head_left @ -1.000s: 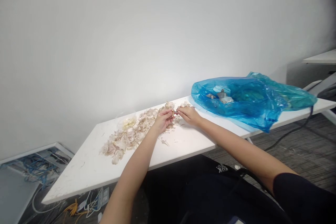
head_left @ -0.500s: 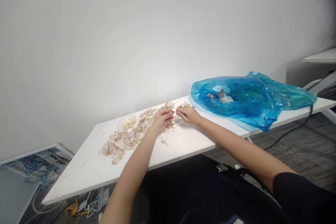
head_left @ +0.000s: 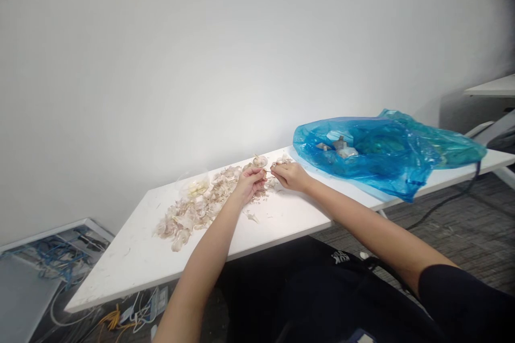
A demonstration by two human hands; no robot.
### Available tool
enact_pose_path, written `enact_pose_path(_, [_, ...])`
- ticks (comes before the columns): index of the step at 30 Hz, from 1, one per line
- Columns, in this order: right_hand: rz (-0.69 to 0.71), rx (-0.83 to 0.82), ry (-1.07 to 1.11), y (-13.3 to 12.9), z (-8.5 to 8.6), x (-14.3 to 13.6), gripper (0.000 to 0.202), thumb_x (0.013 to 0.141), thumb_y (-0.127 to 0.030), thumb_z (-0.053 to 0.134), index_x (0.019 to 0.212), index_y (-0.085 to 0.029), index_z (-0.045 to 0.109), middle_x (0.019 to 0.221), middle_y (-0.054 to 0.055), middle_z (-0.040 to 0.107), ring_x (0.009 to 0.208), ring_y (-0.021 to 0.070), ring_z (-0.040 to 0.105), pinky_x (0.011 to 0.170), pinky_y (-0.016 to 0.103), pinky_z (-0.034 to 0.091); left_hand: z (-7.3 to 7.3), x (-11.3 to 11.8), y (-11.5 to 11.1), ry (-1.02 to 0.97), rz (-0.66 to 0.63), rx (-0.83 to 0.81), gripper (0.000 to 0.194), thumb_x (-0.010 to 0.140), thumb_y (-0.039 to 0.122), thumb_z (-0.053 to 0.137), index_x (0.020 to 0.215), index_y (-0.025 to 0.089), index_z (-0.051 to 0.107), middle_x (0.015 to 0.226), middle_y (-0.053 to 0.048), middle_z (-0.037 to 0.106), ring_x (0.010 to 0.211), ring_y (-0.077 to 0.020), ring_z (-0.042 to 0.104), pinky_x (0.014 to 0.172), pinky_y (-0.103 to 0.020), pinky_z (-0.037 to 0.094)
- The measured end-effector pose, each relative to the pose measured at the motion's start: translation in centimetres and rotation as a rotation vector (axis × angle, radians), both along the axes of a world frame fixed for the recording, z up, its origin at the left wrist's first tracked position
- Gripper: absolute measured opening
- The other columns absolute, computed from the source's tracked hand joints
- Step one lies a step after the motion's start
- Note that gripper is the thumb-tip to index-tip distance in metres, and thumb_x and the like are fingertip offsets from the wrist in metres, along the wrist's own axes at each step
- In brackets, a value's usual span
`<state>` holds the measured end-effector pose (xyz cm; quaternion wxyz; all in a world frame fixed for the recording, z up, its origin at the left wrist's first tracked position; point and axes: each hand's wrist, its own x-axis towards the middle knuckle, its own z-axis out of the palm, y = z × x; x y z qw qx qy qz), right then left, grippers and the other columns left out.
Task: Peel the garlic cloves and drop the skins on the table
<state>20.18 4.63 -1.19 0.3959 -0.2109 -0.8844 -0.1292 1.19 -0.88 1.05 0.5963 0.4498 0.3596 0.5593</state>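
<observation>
My left hand [head_left: 251, 185] is closed around a small brownish piece, perhaps a garlic clove, mostly hidden by the fingers. Close on its right, my right hand [head_left: 290, 176] pinches a thin tool whose tip points at that piece. A long heap of pale garlic skins [head_left: 193, 217] spreads over the white table [head_left: 120, 257] to the left of my hands. Behind the heap a clear container [head_left: 197, 186] holds pale yellow cloves. Just beyond my fingers sits a small bowl [head_left: 259, 161] with garlic in it. More skins [head_left: 282, 160] lie behind my right hand.
A large blue plastic bag [head_left: 386, 155] lies open on the right part of the table, with some objects inside its mouth. A wall rises behind the table. Cables [head_left: 115, 319] lie on the floor at the lower left, and a dark cord hangs at the right.
Both hands stay in nearly the same place, with only a slight shift of the right hand's fingers. Otherwise the scene looks the same.
</observation>
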Motion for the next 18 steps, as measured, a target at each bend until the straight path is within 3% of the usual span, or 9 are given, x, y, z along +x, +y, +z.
enact_pose_path(6, [-0.059,0.058,-0.037,-0.14,0.21,-0.18,0.03,0.095,-0.023,0.037,0.078,-0.018,0.061,0.07,0.005,0.064,0.063,0.0137,0.053,0.061,0.026,0.028,-0.11,0.06,0.15,-0.018,0.033,-0.023,0.033,0.057,0.026,0.086,0.076,0.012,0.063,0.069,0.001,0.059,0.062,-0.0082,0.061,0.059,-0.019,0.049])
enact_pose_path(14, [-0.086,-0.053,0.004,-0.35,-0.08,-0.42,0.032,0.098,-0.03,0.036,0.088,-0.017,0.063,0.078,0.007,0.066,0.07,0.0149,0.056,0.064,0.025,0.032,-0.05,0.05,-0.05,-0.018,0.049,-0.004,0.037,0.054,0.024,0.087,0.08,0.013,0.063,0.071,0.001,0.062,0.065,-0.0082,0.062,0.063,-0.02,0.049])
enact_pose_path(18, [-0.098,0.015,-0.001,-0.35,0.05,-0.42,0.033,0.098,-0.029,0.035,0.085,-0.017,0.062,0.073,0.006,0.065,0.066,0.0135,0.054,0.061,0.025,0.03,0.04,0.34,-0.11,-0.036,0.084,-0.015,0.038,0.053,0.025,0.088,0.08,0.013,0.063,0.07,0.001,0.062,0.064,-0.0083,0.062,0.064,-0.02,0.049])
